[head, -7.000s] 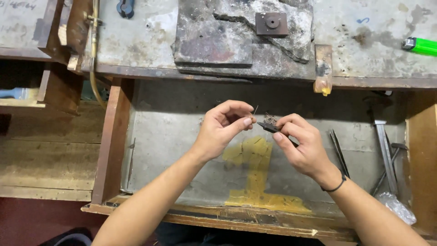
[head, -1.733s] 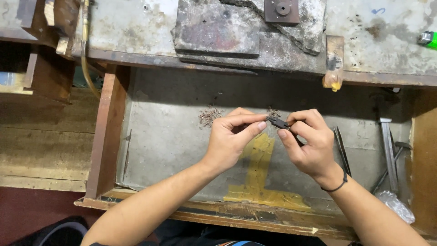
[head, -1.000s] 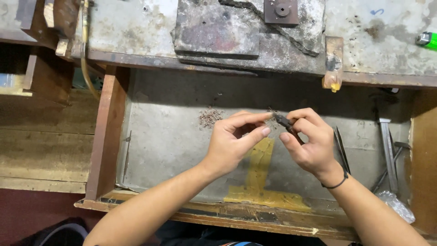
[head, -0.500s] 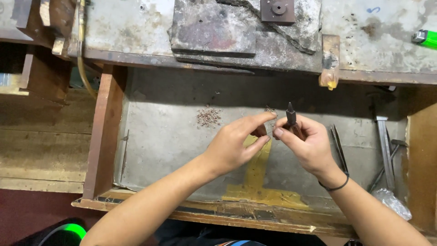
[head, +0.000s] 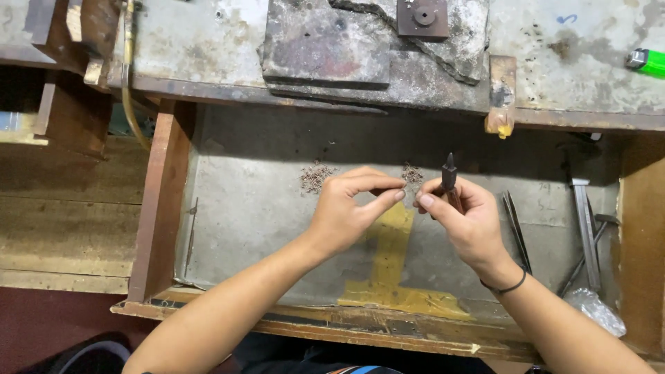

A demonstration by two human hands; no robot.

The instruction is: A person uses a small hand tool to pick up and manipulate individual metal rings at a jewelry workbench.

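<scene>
Right hand gripping small pliers pointing to 12 o'clock, left hand fingers pinched closed beside, above the drawer.

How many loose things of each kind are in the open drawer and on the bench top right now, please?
Small pliers, in the right hand: 1
Piles of tiny metal bits: 2
Tweezers: 1
Green lighter: 1
Square metal block with a hole: 1
Total: 6
</scene>
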